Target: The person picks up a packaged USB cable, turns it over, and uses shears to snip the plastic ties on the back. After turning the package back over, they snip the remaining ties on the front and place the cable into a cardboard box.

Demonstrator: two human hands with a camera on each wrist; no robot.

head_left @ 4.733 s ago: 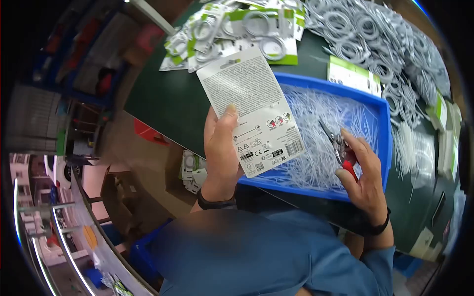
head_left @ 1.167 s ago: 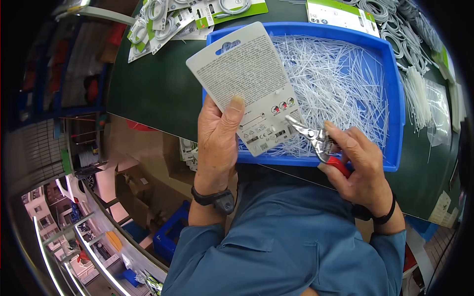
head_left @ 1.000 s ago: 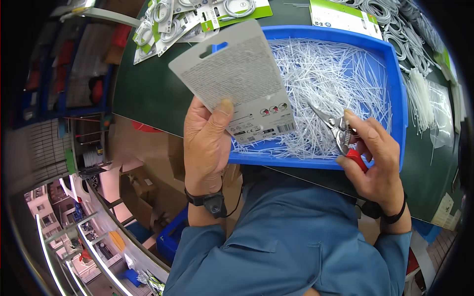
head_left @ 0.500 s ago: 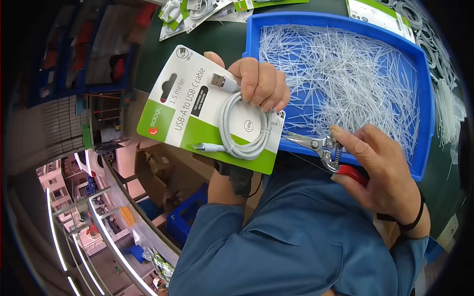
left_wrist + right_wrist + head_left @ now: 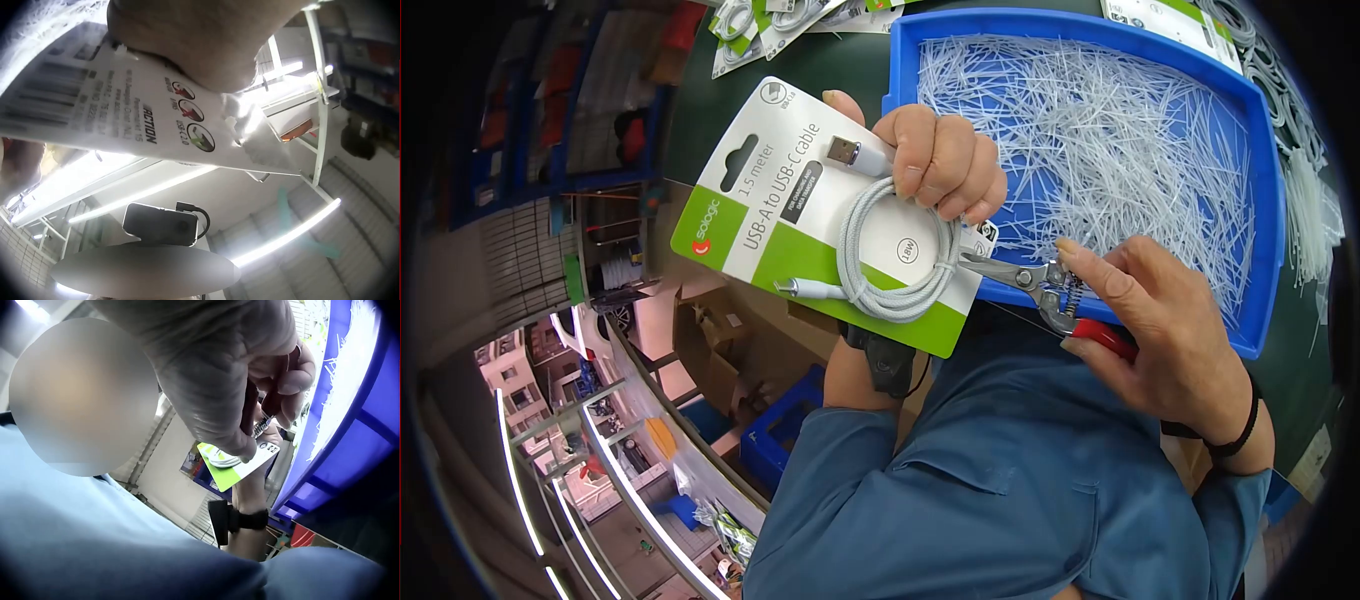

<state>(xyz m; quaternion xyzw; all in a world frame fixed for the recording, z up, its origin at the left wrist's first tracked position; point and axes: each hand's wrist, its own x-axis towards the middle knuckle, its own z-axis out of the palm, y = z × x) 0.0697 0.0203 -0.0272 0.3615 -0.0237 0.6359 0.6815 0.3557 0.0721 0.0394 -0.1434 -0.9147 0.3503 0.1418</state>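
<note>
My left hand (image 5: pixel 945 165) grips a blister card (image 5: pixel 775 255) by its upper right edge, fingers curled over the front. The card's white and green printed front faces up, with a coiled grey USB cable (image 5: pixel 852 245) on it. Its back, with a barcode and small round symbols, shows in the left wrist view. My right hand (image 5: pixel 1180 330) holds red-handled spring snips (image 5: pixel 1040 285). Their narrow metal tips overlap the card's right edge, beside the tied part of the coil. In the right wrist view, fingers hide much of the red handles (image 5: pixel 273 400).
Behind the card stands a blue tray (image 5: pixel 1268 225) full of cut white plastic strips (image 5: pixel 1100 150). More carded cables (image 5: pixel 785 25) lie at the back of the green table (image 5: pixel 725 120). Loose coiled cables (image 5: pixel 1250 35) and white cable ties (image 5: pixel 1305 240) lie at right.
My left hand has turned the card from its printed back to its cable side. The snips have moved from over the tray to the card's right edge.
</note>
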